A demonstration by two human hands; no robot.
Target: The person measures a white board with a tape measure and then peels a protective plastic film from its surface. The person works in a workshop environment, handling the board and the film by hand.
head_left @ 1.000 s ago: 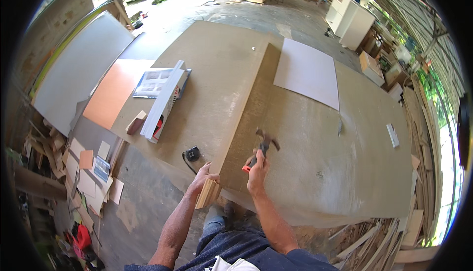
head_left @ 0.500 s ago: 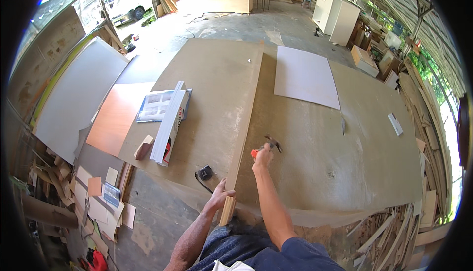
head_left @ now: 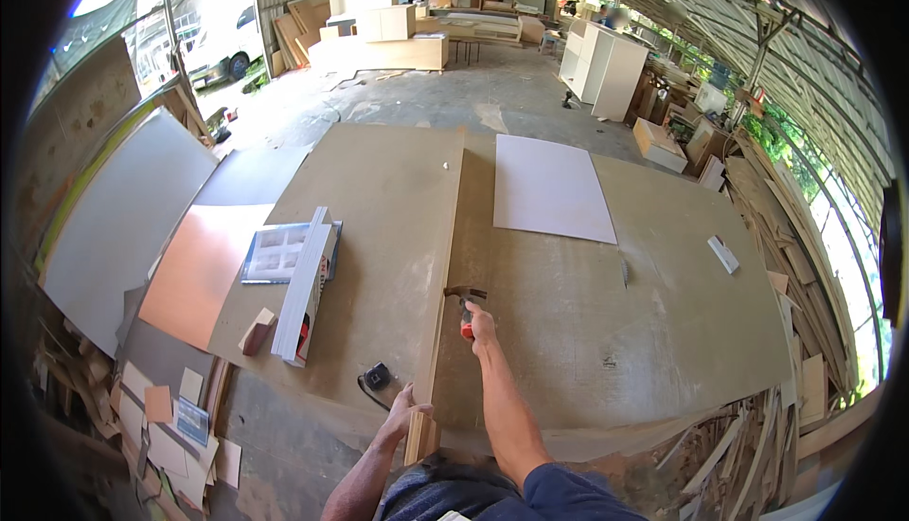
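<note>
Right hand [head_left: 480, 317] is wrapped around the red grip of a hammer [head_left: 465, 299], its dark head pointing left, right at the edge of the strip [head_left: 437, 308]. That strip is a long narrow board standing on edge, running away from the person down the middle of the surface [head_left: 606, 332]. Left hand [head_left: 409, 415] is clamped on the strip's near end, fingers curled over its top, likely to keep it upright and steady while the hammer works farther along.

Everything else sits off the strip. Left of it, near the close end, a small black block with a cord [head_left: 378, 375] lies on the board. Farther left, a bundle of white strips [head_left: 305, 284] lies lengthwise with a printed sheet [head_left: 276, 254] beside it and a small wood block [head_left: 257, 331] at its near corner, all out of the swing. Beyond those, an orange panel [head_left: 194, 270] and a grey panel [head_left: 118, 223] lean off the surface's edge. Right of the strip, at the far side, a white panel [head_left: 547, 188] lies flat, well apart from the hammer. A small white offcut [head_left: 723, 254] lies far right. Timber scraps [head_left: 757, 436] pile along the near right edge.
</note>
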